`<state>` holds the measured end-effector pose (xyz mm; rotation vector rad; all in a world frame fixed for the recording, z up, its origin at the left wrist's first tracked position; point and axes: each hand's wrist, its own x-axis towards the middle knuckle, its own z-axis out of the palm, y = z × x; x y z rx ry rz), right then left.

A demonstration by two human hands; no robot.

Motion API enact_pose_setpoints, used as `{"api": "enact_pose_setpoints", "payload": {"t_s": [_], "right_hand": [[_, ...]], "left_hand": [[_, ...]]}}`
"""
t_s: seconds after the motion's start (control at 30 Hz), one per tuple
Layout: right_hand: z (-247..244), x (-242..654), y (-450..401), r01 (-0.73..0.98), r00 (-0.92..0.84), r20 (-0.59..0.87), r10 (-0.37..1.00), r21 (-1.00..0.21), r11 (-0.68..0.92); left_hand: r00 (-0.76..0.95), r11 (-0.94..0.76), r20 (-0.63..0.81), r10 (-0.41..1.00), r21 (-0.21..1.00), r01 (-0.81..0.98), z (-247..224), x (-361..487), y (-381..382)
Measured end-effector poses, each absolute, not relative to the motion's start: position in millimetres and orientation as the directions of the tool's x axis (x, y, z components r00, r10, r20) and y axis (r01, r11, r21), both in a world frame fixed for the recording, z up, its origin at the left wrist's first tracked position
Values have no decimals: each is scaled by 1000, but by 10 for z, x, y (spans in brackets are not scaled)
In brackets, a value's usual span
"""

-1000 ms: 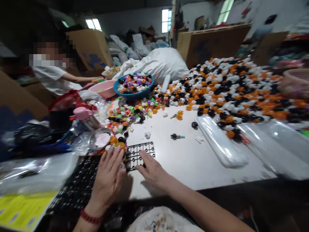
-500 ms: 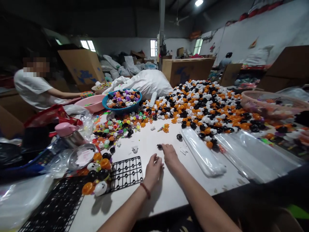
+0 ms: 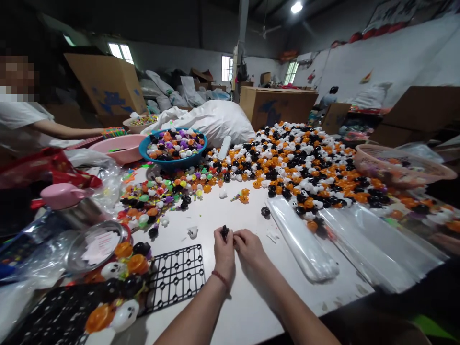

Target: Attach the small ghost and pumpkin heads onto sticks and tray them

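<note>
A small black piece (image 3: 224, 232) is pinched in my left hand (image 3: 224, 251), which wears a reddish bead bracelet. Close beside it, my right hand (image 3: 248, 247) has its thumb and fingers pressed together; whatever sits between them is too small to name. Left of my hands lies a black grid rack (image 3: 178, 278) with orange, black and white ghost and pumpkin pieces at its left end. A white ghost piece (image 3: 192, 232) rests on the white table (image 3: 212, 211). Just beyond my right hand are white scraps (image 3: 273, 235) and a black piece (image 3: 265, 211).
A large heap of orange, black and white pieces (image 3: 298, 158) covers the table's back. Clear plastic bags (image 3: 302, 239) lie at right. A blue basin (image 3: 172, 163), a pink-lidded flask (image 3: 66, 196) and a metal bowl (image 3: 74, 251) stand left. Another person's arm (image 3: 68, 130) reaches in at far left.
My left hand has moved up and now holds the small black piece that was at my right fingertips. My right hand has drawn back slightly beside it. The view has shifted.
</note>
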<state>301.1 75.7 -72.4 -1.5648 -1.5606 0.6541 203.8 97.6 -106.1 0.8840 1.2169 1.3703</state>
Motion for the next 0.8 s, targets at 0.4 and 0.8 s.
{"api": "enact_pose_setpoints", "payload": {"t_s": [0.4, 0.8], "right_hand": [[-608, 3370, 2392, 867, 356, 165, 920, -427, -259], [-813, 2967, 2476, 854, -67, 175, 982, -500, 147]], "left_hand": [[-124, 207, -245, 962, 943, -259, -1065, 2108, 1005], [-181, 265, -324, 929, 921, -286, -1078, 2127, 963]]}}
